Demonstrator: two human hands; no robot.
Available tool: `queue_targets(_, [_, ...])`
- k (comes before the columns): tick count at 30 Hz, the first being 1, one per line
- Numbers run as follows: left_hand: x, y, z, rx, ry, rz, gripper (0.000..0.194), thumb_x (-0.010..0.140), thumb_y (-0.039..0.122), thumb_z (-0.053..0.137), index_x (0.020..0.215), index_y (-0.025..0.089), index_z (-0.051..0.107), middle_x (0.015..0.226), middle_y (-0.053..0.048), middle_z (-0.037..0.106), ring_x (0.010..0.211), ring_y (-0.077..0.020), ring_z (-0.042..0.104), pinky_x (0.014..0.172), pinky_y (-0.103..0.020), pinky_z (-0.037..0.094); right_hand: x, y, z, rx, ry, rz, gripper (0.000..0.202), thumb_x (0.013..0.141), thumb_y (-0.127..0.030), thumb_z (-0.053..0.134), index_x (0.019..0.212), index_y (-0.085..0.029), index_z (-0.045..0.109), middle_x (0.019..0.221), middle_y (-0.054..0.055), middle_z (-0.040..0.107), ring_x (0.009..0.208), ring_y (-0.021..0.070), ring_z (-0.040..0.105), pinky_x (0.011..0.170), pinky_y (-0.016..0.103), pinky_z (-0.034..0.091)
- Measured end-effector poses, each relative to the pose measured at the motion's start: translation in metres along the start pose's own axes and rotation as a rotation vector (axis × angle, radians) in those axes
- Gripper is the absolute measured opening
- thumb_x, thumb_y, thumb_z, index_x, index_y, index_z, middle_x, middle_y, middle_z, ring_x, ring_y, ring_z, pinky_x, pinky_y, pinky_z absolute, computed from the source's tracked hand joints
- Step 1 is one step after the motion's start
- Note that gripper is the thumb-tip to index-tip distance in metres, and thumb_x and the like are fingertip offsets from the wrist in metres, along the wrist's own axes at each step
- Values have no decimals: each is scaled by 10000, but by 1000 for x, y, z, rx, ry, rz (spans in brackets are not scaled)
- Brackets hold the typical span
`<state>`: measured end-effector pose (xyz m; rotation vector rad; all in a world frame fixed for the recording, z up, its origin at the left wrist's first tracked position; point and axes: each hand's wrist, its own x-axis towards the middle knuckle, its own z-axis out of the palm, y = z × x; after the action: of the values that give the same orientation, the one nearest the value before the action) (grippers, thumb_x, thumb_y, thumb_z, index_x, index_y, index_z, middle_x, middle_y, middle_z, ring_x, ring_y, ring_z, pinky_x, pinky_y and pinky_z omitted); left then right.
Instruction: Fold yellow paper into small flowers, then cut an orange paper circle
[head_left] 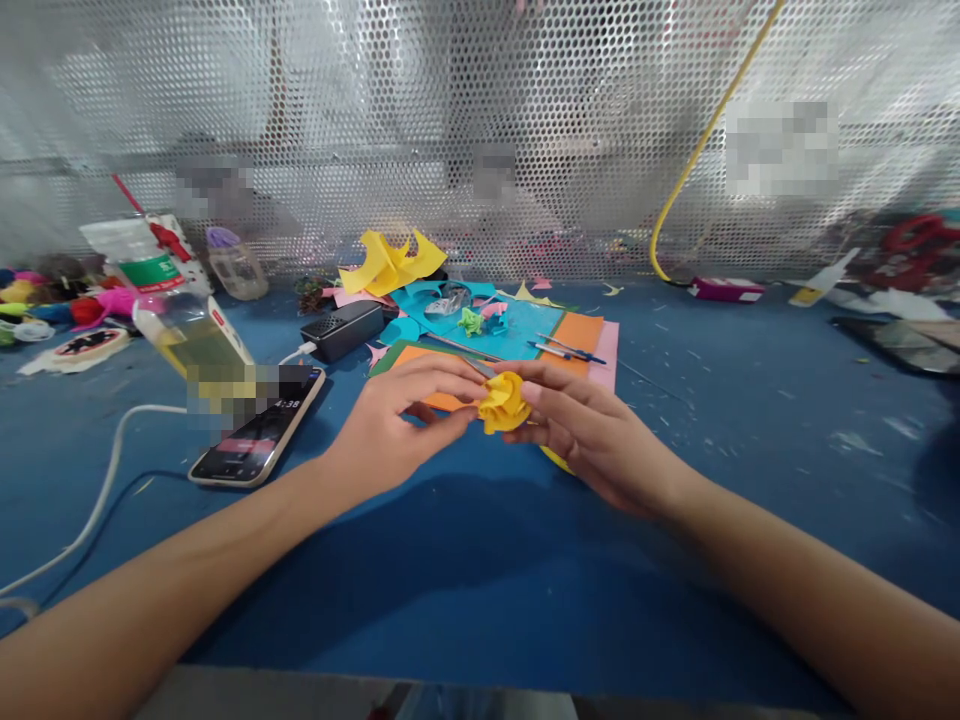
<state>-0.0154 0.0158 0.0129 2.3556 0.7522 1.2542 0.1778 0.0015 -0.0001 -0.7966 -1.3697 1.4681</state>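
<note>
A curled yellow paper flower (504, 402) is held between both hands above the blue table (465, 600). My left hand (409, 415) pinches its left side with thumb and fingertips. On the other side, my right hand (592, 430) holds the flower with its fingers closed round the edge. Behind the hands lie stacked sheets of orange paper (581, 331) and blue paper (525, 335), with pens (566, 350) and a small green paper piece (471, 321) on top. Part of a yellow piece (556, 459) shows beneath my right hand.
To the left are a phone (259, 430), a plastic bottle (184, 320), a black box (343, 330) and a white cable (112, 460). Yellow paper scraps (394, 262) lie at the back before a perforated metal screen (420, 120). A purple box (725, 290) sits back right.
</note>
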Motion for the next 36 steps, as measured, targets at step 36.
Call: queue_targets(36, [-3, 1, 5, 229, -143, 95, 39, 755, 164, 615, 769, 146, 647, 711, -18, 685, 621, -96, 615, 579, -173, 511, -12, -4, 6, -1226, 128, -628, 95, 796, -184, 568, 756, -203, 653, 962, 75, 634, 962, 213, 585, 847, 394, 452])
